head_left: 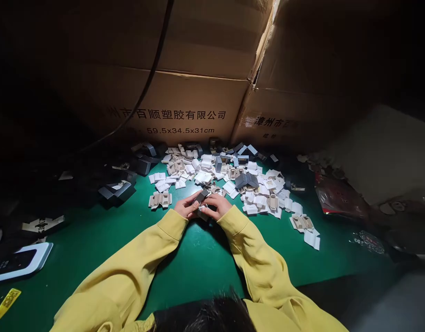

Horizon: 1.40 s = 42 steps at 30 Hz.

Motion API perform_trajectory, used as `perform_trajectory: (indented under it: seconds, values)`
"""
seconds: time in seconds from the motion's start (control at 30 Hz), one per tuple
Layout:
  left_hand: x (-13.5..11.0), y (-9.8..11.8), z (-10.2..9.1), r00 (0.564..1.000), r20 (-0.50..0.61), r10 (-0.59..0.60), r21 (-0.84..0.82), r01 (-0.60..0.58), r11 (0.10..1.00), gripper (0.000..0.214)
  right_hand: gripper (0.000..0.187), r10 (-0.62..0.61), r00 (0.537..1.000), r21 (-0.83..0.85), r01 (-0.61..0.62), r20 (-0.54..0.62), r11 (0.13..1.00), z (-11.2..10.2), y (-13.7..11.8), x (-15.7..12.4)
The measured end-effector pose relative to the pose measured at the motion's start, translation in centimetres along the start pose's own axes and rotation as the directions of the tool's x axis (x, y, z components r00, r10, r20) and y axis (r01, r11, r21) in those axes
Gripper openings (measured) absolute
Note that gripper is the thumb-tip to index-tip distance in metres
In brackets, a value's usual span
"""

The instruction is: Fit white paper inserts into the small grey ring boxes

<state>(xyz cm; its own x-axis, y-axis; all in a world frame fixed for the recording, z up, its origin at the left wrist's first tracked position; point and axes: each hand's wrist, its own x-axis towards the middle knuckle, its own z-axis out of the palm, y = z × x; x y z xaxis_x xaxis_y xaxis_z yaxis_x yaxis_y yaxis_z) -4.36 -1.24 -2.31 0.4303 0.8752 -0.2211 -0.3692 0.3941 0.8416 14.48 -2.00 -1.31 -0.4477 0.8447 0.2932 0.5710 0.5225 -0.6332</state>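
Close together over the green table, both my hands are closed around a small dark box [202, 196]. My left hand [187, 205] grips its left side with thumb and fingers. On the other side my right hand [216, 205] pinches its near right end, where a small pale piece shows between the fingers. Fingers cover much of the box. Just beyond lies a heap of white folded card pieces [203, 177], with brown card inserts [160, 199] among and beside it. An open dark box [247, 180] rests on the heap's right part.
Large cardboard cartons [185, 99] stand behind the green table [105, 258], and a black cable [148, 83] hangs before them. More dark boxes [117, 191] lie at left. A white-framed device [22, 263] and a yellow strip [5, 305] are near left; a red packet [337, 196] is right.
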Motion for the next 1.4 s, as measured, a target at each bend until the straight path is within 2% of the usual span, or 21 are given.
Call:
perform_trajectory:
  seconds: [0.1,0.17,0.27,0.43,0.63,0.93,1.1,1.23,1.4]
  values:
    - [-0.1,0.1,0.1,0.998,-0.045,-0.048,-0.036,0.046,0.998,0.073,0.019,-0.036,0.998,-0.101,0.03,-0.053,0.994,0.4,-0.2,-0.2]
    - [0.0,0.2,-0.1,0.997,-0.034,-0.076,-0.043,0.075,0.996,0.075,0.02,-0.098,0.99,-0.131,0.084,-0.1,0.988,0.6,-0.4,-0.2]
    - [0.2,0.4,-0.3,0.993,-0.008,-0.115,-0.051,0.115,0.992,0.077,0.021,-0.146,0.979,-0.082,0.135,-0.145,0.987,1.0,-0.4,0.0]
    - [0.3,0.5,-0.4,0.989,-0.001,-0.15,-0.059,0.149,0.987,0.08,0.016,-0.067,0.982,0.057,0.079,-0.179,0.995,1.5,-0.2,0.4]
    - [-0.1,0.4,0.0,0.995,-0.035,-0.095,-0.054,0.093,0.994,0.079,0.011,-0.037,0.986,0.084,0.051,-0.16,0.995,1.9,-0.2,0.7]
    - [-0.1,0.4,0.0,0.997,-0.035,-0.066,-0.035,0.065,0.997,0.077,0.011,-0.016,0.994,-0.062,0.009,-0.106,0.998,2.1,-1.0,0.7]
    - [-0.2,0.4,0.1,0.998,-0.063,-0.025,-0.053,0.022,0.998,0.079,0.016,0.034,0.976,-0.071,-0.05,-0.213,0.996,2.3,-2.2,0.0]
    - [-0.1,0.7,0.1,0.996,-0.079,0.031,-0.013,-0.033,0.999,0.085,0.018,0.078,0.961,0.03,-0.072,-0.266,0.997,2.0,-2.8,-0.3]
    - [0.0,1.0,0.0,0.992,-0.053,0.112,0.008,-0.111,0.994,0.092,0.037,0.162,0.932,0.124,-0.128,-0.323,0.984,1.3,-1.8,0.0]
